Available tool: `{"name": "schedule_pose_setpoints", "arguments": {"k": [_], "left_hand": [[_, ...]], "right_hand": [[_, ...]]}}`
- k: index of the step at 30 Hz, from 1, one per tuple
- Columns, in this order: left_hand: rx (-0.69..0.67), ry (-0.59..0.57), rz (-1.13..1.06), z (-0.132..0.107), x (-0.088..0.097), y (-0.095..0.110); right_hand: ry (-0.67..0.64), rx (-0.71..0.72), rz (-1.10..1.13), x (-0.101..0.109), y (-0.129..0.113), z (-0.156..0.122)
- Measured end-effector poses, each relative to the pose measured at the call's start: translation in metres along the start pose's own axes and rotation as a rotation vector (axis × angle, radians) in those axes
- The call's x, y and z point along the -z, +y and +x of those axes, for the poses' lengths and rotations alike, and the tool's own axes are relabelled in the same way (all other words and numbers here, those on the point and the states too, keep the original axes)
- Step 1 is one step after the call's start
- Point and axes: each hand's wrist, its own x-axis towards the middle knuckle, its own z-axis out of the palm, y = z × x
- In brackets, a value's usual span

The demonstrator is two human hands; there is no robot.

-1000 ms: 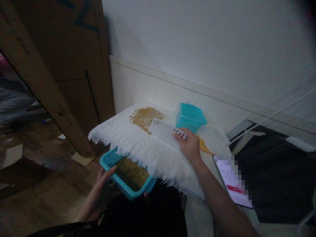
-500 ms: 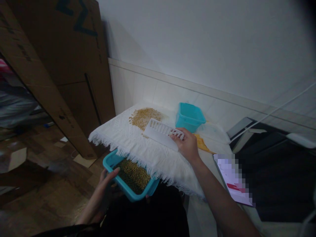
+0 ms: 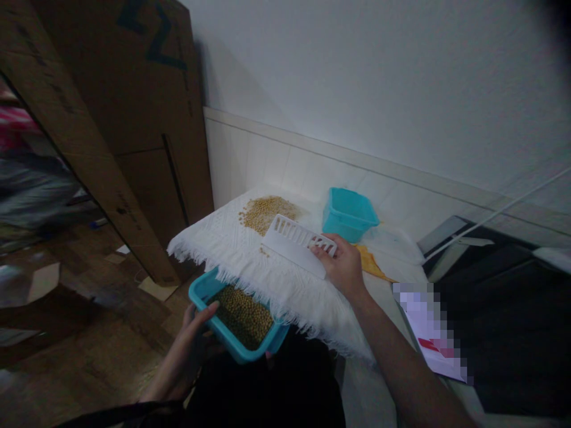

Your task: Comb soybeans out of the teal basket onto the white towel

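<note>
My left hand grips the side of a blue plastic tub, its thumb over the rim. Yellow soybeans lie inside that tub, which sits below the table edge under the cloth's fringe. In my right hand is a white slotted plastic piece, held by its right end, slots along the far side. It rests on or just above the white fringed cloth; which, I cannot tell. Just beyond its left end is a pile of soybeans, with a few loose ones nearer me.
A second blue tub stands at the back by the wall. Right of my hand lie a yellow cloth and a clear plastic lid. A partly blurred purple sheet is farther right. A tall cardboard box stands at the left.
The whole view has shifted slightly, so everything appears a little farther right. Both hands keep their holds, with hardly any movement against the cloth.
</note>
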Motion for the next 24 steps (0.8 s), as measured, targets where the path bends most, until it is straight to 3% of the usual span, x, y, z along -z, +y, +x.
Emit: {"name": "schedule_pose_setpoints", "arguments": {"k": [19, 24], "left_hand": [[-0.039, -0.046, 0.01, 0.001, 0.009, 0.001], [-0.031, -0.033, 0.001, 0.003, 0.011, 0.001]], "right_hand": [[-0.071, 0.032, -0.024, -0.002, -0.014, -0.011], [-0.14, 0.061, -0.043, -0.001, -0.021, -0.019]]}}
